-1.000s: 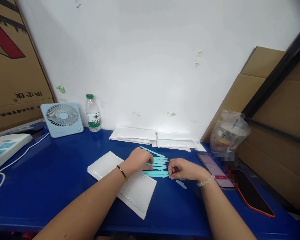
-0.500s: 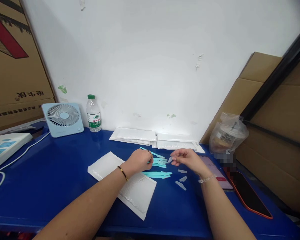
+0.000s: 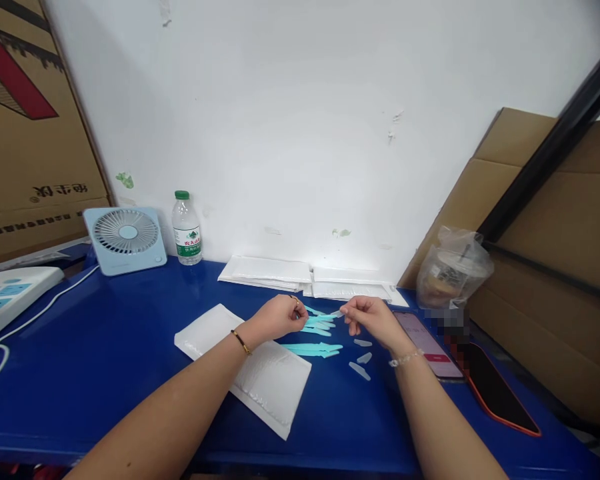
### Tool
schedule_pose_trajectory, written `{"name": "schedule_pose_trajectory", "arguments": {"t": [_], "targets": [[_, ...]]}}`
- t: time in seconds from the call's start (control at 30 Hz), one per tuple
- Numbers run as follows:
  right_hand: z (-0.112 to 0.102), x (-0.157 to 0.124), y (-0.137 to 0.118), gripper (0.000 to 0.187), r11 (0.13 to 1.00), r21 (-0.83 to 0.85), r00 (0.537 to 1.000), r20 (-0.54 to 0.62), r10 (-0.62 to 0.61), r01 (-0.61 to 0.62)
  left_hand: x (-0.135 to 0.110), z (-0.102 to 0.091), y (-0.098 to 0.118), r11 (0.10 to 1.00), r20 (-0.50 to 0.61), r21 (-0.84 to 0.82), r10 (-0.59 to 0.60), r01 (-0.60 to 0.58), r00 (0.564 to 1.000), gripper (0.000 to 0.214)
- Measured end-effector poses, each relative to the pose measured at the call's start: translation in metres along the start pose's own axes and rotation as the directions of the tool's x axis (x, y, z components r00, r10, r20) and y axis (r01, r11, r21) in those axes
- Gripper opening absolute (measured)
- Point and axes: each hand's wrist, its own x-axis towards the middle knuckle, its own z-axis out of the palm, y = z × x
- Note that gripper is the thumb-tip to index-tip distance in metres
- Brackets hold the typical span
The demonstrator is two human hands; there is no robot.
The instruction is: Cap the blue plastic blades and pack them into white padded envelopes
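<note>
1. Stick of slim turquoise plastic spans the gap between the two hands, near the middle of the blue table. It looks light and stiff, smooth enough to twist in a loose pinch; the end by the left hand seems the firmest place to hold.
2. Left hand: thumb and fingers close together, apparently clamped on the stick's near end.
3. Right hand: thumb and forefinger pinch a small translucent whitish plastic sliver at the stick's other end. Whether the two parts are joined is too small to tell. The sliver looks nearly weightless, thin and slick, perhaps easily bent; its broad end suits a fingertip pinch.
4. Loose turquoise plastic sticks lie bunched just below the hands, and more show beneath the held one. Being thin and flat, they probably lift best by an overhanging end.
5. Three loose translucent slivers lie apart from one another below the right hand; flat on the table, they may skid under fingers.
6. White padded rectangular envelope lies slantwise under the left wrist, probably soft and springy; its edges offer a grip.
7. Flat white envelopes lie in stacks along the wall.
</note>
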Motion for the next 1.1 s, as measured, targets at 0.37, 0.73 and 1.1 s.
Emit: {"name": "schedule_pose_trajectory", "arguments": {"t": [0.37,0.73,1.1], "targets": [[0.008,0.001,0.000,0.039,0.990,-0.143,0.997,0.077,0.028,-0.017,0.001,0.004,-0.007,0.999,-0.012,-0.024,0.034,-0.035,0.999,0.030],[-0.037,-0.009,0.022,0.008,0.772,-0.618,0.956,0.112,0.273,-0.148,-0.005,0.007,-0.001,0.987,0.143,0.129,0.082,-0.101,0.986,0.027],[-0.022,-0.014,-0.001,0.021,0.944,-0.324,0.949,0.277,0.154,-0.059,-0.002,0.014,-0.001,0.946,0.151,0.270,0.141,-0.178,0.978,0.016]]}}
